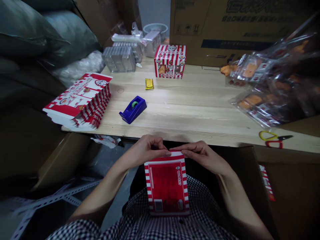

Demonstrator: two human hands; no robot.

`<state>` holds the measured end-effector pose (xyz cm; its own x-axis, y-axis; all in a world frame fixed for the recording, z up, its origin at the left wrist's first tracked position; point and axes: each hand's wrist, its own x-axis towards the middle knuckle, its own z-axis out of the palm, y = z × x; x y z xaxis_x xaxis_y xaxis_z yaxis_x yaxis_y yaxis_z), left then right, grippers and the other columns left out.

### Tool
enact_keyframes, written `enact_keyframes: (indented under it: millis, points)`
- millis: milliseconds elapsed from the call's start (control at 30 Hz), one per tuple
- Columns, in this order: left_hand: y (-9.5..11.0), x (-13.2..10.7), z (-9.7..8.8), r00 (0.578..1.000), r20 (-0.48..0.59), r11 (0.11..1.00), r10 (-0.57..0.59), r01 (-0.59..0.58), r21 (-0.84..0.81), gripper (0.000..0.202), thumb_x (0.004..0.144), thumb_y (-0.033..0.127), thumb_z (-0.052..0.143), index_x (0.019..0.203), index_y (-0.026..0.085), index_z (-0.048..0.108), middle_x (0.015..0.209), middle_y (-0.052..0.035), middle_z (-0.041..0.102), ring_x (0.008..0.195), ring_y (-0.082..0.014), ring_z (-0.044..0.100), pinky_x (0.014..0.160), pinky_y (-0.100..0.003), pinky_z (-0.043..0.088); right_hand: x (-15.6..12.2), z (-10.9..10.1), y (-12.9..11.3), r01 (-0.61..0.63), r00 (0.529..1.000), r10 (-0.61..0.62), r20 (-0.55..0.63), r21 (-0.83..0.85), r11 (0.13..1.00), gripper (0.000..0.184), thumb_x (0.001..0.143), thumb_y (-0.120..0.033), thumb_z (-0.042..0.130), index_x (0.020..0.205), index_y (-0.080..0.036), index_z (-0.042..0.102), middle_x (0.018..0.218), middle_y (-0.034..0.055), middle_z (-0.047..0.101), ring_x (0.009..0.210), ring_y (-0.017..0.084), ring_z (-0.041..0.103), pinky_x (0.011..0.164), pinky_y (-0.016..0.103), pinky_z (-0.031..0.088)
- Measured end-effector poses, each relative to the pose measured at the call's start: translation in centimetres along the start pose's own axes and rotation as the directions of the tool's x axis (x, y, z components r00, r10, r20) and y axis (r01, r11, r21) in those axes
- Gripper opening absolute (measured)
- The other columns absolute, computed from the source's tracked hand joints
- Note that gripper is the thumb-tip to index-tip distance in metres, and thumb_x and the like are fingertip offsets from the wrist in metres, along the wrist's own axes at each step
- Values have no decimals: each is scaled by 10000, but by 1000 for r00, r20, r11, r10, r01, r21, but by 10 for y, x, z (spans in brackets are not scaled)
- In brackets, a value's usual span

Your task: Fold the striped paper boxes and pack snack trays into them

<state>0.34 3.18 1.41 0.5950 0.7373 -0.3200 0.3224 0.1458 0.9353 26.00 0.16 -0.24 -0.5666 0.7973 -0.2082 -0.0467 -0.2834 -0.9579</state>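
Observation:
A red-and-white striped carton [167,182] stands upright on my lap, its printed back facing me. My left hand [147,149] has curled fingers pinching the carton's top edge at the left. At the right of that same edge, my right hand [200,155] presses down with fingers together. Both hands meet over the carton's top flap, just below the near edge of the wooden table [190,110].
On the table: a stack of flat striped cartons [81,100] at left, a blue tape dispenser [133,109], a small gold packet [149,83], an assembled striped box [170,61], clear plastic trays [121,57], bags of snack packs [270,83] at right, scissors [273,139]. Brown cardboard boxes stand around.

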Motion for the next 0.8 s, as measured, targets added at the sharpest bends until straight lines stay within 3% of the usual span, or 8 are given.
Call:
enact_keyframes:
  millis: [133, 233, 333, 467, 633, 800]
  points:
    - [-1, 9, 9, 997, -11, 995, 71, -70, 69, 235, 868, 385, 705, 846, 153, 678, 761, -25, 721, 662, -115, 623, 589, -214, 451, 4, 0, 4, 7, 999, -6, -44, 33, 999, 192, 912, -324, 689, 1073, -276, 781, 979, 10, 804, 910, 150, 745, 882, 313, 578]
    - [-3, 12, 13, 996, 11, 993, 92, -93, 71, 243, 908, 381, 656, 996, 171, 741, 853, -49, 748, 736, -135, 647, 660, -241, 480, 8, -3, 10, 17, 995, -12, -102, 48, 999, 121, 874, -303, 737, 968, -248, 790, 867, -4, 797, 781, 121, 732, 770, 261, 579]
    - [-5, 14, 14, 996, 10, 992, 87, -88, 89, 241, 904, 375, 659, 997, 183, 772, 892, -60, 763, 761, -145, 647, 669, -244, 482, 12, -6, 12, 0, 997, 4, -80, 51, 999, 101, 854, -294, 761, 924, -226, 785, 832, 2, 795, 757, 118, 728, 743, 251, 572]
    - [-8, 14, 13, 996, -8, 992, 84, -83, 95, 228, 896, 363, 664, 957, 173, 776, 858, -57, 762, 732, -139, 646, 659, -239, 482, 11, -10, 11, 4, 998, -5, -58, -10, 1000, 119, 871, -318, 741, 939, -234, 791, 899, 13, 805, 824, 136, 740, 806, 276, 578]
    - [-11, 18, 11, 998, -14, 991, 61, -59, 117, 211, 886, 333, 672, 926, 149, 767, 843, -62, 763, 735, -150, 669, 674, -250, 502, 5, -8, 10, 18, 999, -19, -29, -53, 998, 241, 951, -373, 634, 1128, -270, 761, 1103, 30, 786, 1010, 171, 728, 941, 348, 556]
    - [-1, 14, 5, 988, 120, 987, 101, -114, 110, 236, 936, 319, 618, 1048, 184, 776, 992, -76, 782, 904, -182, 707, 822, -292, 532, -6, -6, 5, 9, 999, -12, -37, -78, 997, 195, 895, -334, 716, 1073, -281, 773, 1192, 33, 753, 1126, 197, 694, 1002, 374, 533]
